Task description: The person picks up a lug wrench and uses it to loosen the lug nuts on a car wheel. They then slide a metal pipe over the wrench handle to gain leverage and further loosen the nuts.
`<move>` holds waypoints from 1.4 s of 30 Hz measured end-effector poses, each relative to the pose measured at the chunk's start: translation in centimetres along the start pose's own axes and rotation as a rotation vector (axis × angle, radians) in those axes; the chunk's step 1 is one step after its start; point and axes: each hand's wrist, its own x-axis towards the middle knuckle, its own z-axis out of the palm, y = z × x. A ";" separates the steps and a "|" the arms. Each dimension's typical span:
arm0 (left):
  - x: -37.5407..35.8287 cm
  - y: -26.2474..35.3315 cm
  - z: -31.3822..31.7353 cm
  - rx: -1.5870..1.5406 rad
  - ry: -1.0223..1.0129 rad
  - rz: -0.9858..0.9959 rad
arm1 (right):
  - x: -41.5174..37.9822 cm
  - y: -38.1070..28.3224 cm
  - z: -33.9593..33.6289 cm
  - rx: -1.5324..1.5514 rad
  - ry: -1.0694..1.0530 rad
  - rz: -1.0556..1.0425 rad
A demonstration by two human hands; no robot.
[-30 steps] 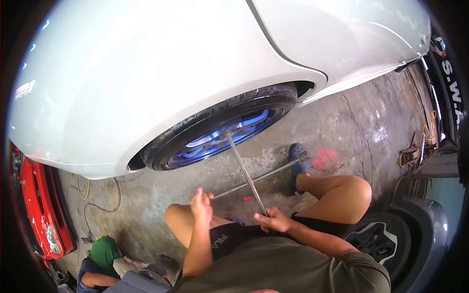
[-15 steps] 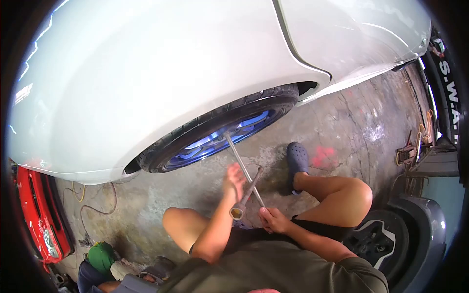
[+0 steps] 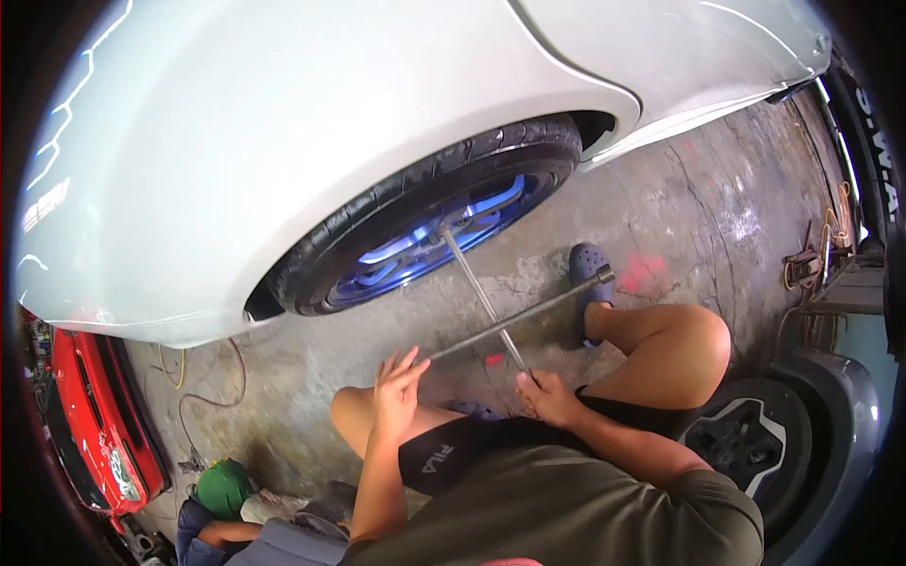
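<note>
A four-way lug wrench [image 3: 477, 291] reaches from the hub of the blue-spoked wheel [image 3: 406, 247] on the white car. My right hand [image 3: 547, 397] is closed around its near end. The crossbar [image 3: 547, 304] slants from lower left to upper right, its socket end near my blue clog [image 3: 589, 269]. At the crossbar's lower left end is my left hand [image 3: 396, 389], fingers stretched and apart, touching or almost touching the bar. The socket on the wheel is hard to make out.
White bodywork [image 3: 236, 141] fills the top. A spare-looking wheel [image 3: 746, 443] and grey fender stand at lower right. At left are a red car part [image 3: 94, 406] and a hose [image 3: 212, 411] on the floor. A person in a green cap [image 3: 224, 487] is at lower left.
The crossbar has turned and now lies more sideways. My left hand has moved left and down. My right hand still holds the near end. The view has shifted slightly.
</note>
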 end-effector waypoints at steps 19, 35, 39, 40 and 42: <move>7.6 -3.2 21.9 -0.805 -0.359 -0.282 | 0.3 -1.4 -1.5 0.226 -0.319 0.194; -5.4 17.8 13.1 -1.381 0.098 -1.199 | -11.5 -1.6 -1.4 -0.380 -0.289 0.565; -8.7 19.1 8.4 -1.075 -0.145 -1.217 | -20.2 -11.3 -0.4 -0.326 -0.217 0.627; -8.7 20.2 7.0 -0.990 -0.204 -1.216 | -22.7 -13.2 -0.1 -0.312 -0.213 0.575; -8.1 24.6 2.7 -0.926 -0.335 -1.216 | -26.7 -15.6 0.4 -0.262 -0.216 0.505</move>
